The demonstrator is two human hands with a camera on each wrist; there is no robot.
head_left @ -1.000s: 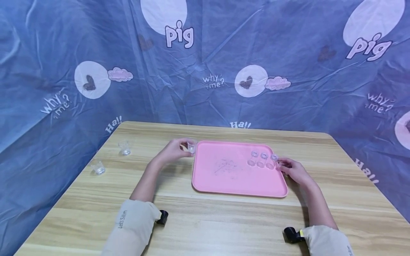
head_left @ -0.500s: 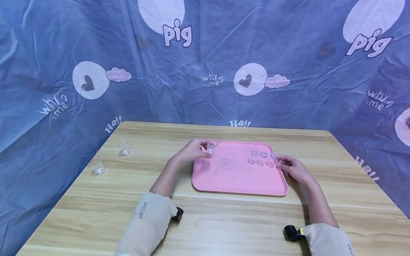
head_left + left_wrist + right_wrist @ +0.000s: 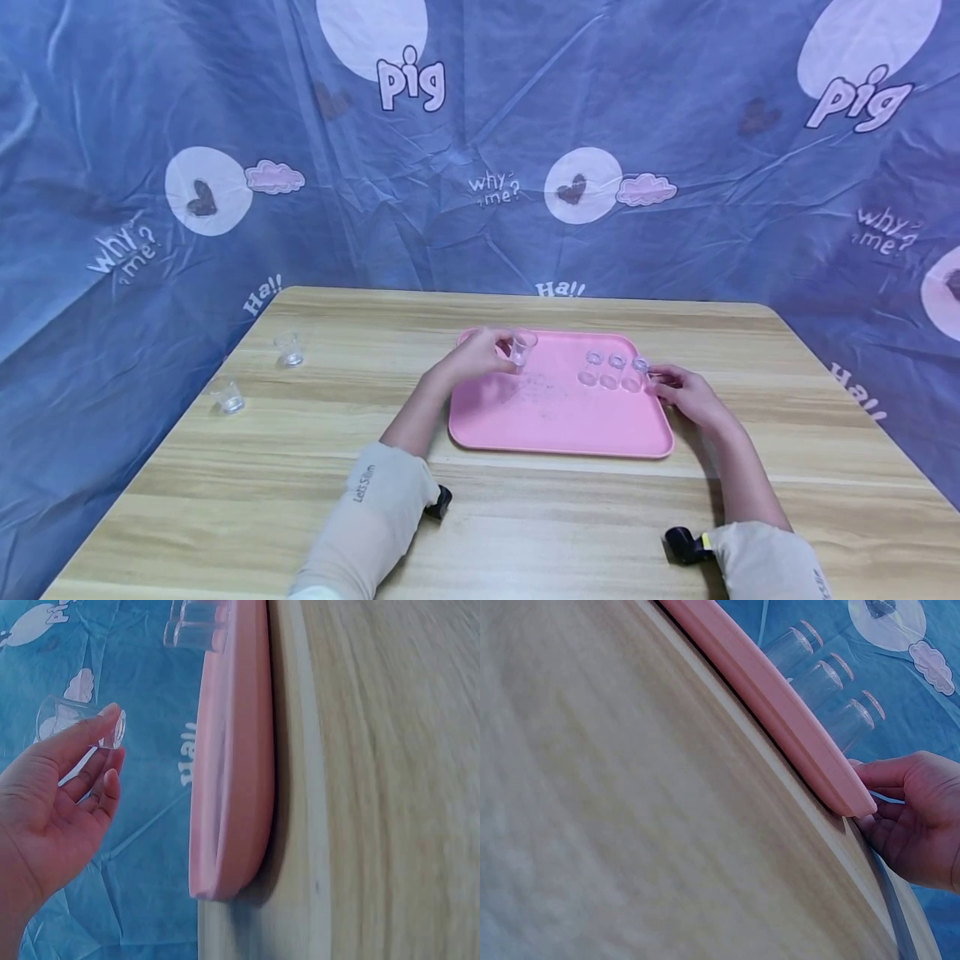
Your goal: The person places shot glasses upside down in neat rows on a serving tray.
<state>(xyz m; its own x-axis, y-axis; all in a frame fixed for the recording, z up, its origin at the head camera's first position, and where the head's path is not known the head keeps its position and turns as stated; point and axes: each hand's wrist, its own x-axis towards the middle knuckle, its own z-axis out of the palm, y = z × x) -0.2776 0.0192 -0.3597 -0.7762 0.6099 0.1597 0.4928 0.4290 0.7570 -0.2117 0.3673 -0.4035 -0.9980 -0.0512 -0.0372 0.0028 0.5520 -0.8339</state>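
Note:
My left hand (image 3: 478,353) pinches a small clear shot glass (image 3: 524,345) between thumb and fingers, above the left part of a pink tray (image 3: 555,429). In the left wrist view, the held glass (image 3: 71,720) is apart from the tray. At the tray's right edge, my right hand (image 3: 692,397) grips the rim; the right wrist view shows fingers on both sides of the tray edge (image 3: 832,776). Right by those fingers stands a row of three clear glasses (image 3: 617,371) on the tray, seemingly upside down.
Two more clear glasses, one farther back (image 3: 289,350) and one nearer (image 3: 228,397), stand at the left of the wooden table (image 3: 555,533). A blue printed cloth (image 3: 480,242) hangs behind the table.
My left hand has carried its glass rightward from beside the tray's left edge to above the tray. The right hand has stayed at the tray's right rim.

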